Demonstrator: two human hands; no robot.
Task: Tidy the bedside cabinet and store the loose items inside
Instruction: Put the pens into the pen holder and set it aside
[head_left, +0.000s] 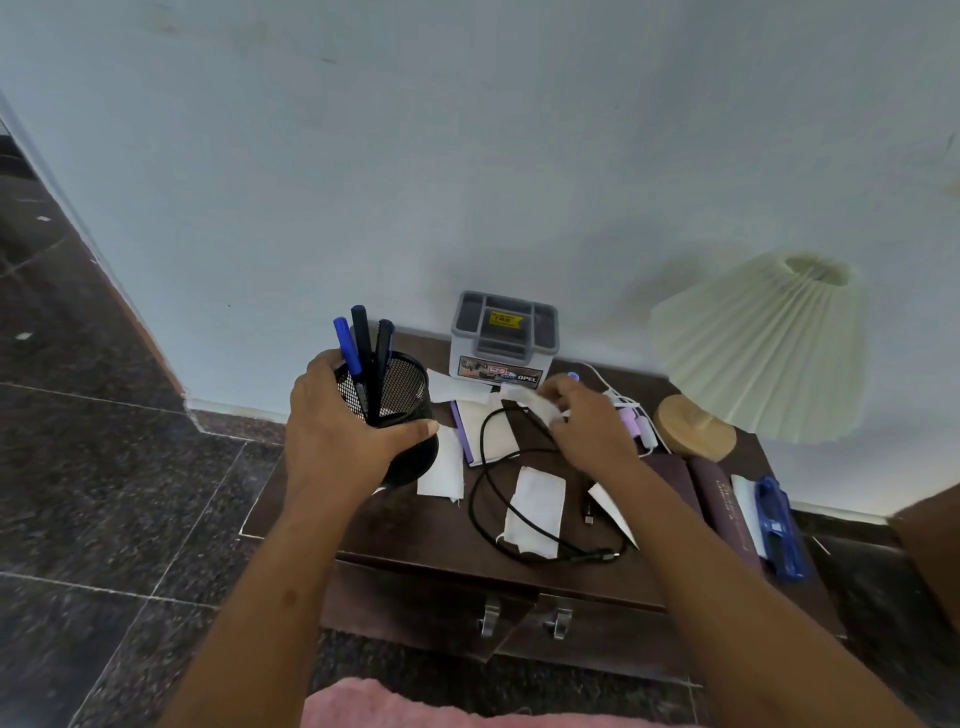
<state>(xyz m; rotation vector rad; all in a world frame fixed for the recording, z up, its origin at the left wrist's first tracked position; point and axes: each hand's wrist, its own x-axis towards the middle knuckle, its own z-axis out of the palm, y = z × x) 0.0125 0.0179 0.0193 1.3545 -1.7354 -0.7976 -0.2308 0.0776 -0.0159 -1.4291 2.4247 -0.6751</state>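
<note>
"Black mesh pen cup (395, 415) sat in your left hand (337, 431), fingers and thumb wrapped round it, at the left end of the cabinet top (405, 540). Whether its base touched the wood, I couldn't tell. It held three pens (358, 353), one blue and two dark, standing well above the rim. Had you tipped it, I judged they would have slid out onto the floor."

"Your right hand (587, 421) pinched a crumpled white paper (530, 402) just in front of the grey organiser box (501, 338). The black cable (597, 555) looped beneath that wrist and crossed one paper slip (537, 512). A snag there could have dragged slips off the front edge."

"The organiser's top trays showed you only a yellow sticker (501, 318). Its inside was hidden."

"A white charger lead (647, 436) lay beside the lamp (758, 343) base, so a tug might have rocked the lamp. Books (722, 509) and a blue case (779, 525) lay at the right end. One cabinet door (441, 597) looked ajar to me, but you couldn't see what was inside."
</note>
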